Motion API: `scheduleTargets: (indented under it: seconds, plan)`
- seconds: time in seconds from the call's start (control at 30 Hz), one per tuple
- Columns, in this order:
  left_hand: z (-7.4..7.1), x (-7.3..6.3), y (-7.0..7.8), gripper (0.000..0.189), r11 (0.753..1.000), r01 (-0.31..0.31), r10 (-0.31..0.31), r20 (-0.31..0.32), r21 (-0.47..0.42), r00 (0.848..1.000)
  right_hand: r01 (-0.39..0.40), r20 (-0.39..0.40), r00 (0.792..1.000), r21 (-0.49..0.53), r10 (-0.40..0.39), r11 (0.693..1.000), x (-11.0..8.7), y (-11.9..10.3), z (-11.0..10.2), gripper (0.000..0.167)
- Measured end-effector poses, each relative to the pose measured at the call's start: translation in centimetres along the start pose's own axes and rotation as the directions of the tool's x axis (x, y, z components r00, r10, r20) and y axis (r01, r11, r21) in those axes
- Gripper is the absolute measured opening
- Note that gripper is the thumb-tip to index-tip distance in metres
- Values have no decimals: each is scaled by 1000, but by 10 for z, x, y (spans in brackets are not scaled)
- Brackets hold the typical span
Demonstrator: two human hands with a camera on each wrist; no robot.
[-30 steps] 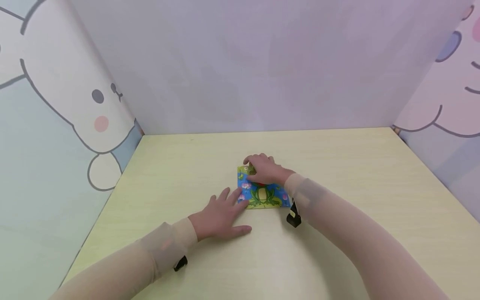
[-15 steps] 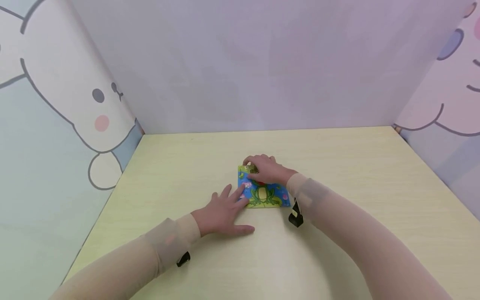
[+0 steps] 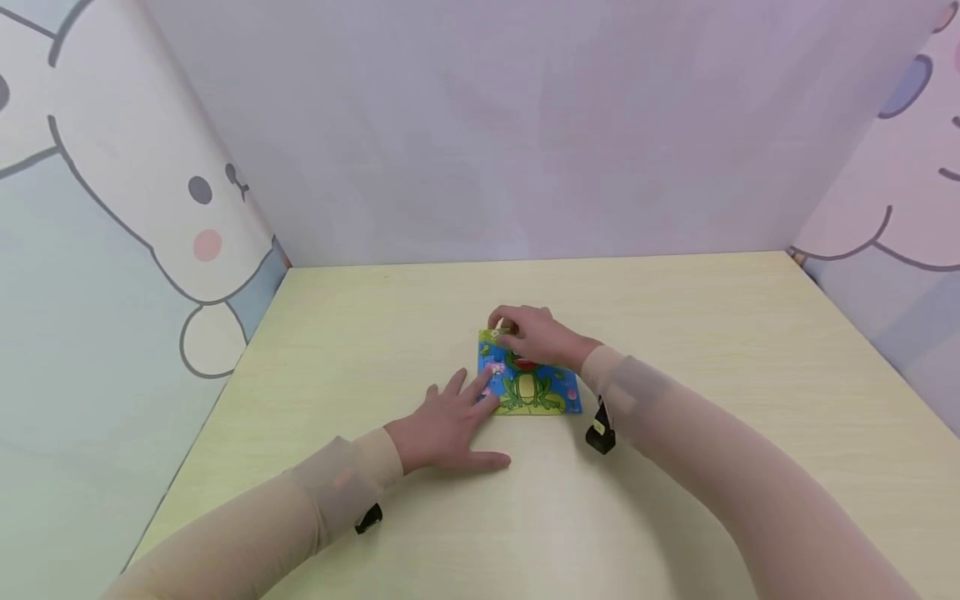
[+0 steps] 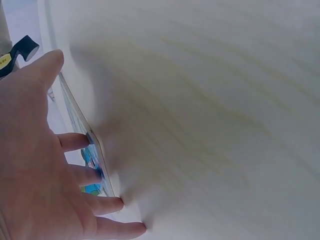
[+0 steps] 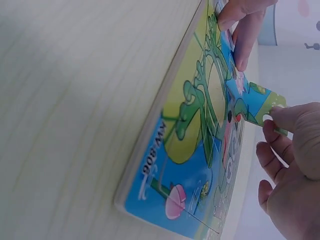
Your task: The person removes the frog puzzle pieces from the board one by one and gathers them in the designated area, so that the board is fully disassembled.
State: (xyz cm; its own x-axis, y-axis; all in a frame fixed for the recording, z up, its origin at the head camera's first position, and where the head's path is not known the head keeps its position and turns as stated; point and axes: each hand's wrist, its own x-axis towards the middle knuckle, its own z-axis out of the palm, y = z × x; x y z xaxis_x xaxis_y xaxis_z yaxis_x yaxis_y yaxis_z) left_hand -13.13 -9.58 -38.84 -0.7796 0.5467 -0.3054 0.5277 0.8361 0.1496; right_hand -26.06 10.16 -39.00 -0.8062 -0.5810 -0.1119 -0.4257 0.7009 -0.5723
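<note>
One piece (image 5: 258,101): is slanting up from frog board (image 5: 187,145)
Right hand (image 3: 543,335): is pinching it
Left hand (image 3: 444,429): is touching board, fingers straight

- Table (image 3: 705,325): pale yellow, with faint wood grain.
- Back wall (image 3: 495,125): pale lilac, rising behind the table.
- Left wall (image 3: 75,375): pale blue, bearing a white cartoon (image 3: 142,167) with a pink cheek (image 3: 207,245).
- Right wall (image 3: 922,333): bearing a second cartoon (image 3: 858,200), grey-outlined, partly cut off, with a blue oval (image 3: 906,86).
</note>
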Motion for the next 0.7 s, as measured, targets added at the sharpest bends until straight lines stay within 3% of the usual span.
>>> scheduleTargets:
  seconds: [0.13,0.27,0.4,0.7]
  plan:
    - [0,0,0,87,1000,0,0,-1,3,1000,32,-27,999,15,-32,999,-3,-3,-1,15]
    - [0,0,1,88,1000,5,-5,3,4,1000,119,-55,991,-8,-119,993,-6,-5,-2,7]
    - [0,0,2,90,1000,7,-8,3,12,1000,160,-83,984,-16,-160,987,-11,-8,-6,8]
    - [4,0,1,91,1000,3,-3,4,4,1000,20,-167,986,95,-4,995,-25,14,-22,18]
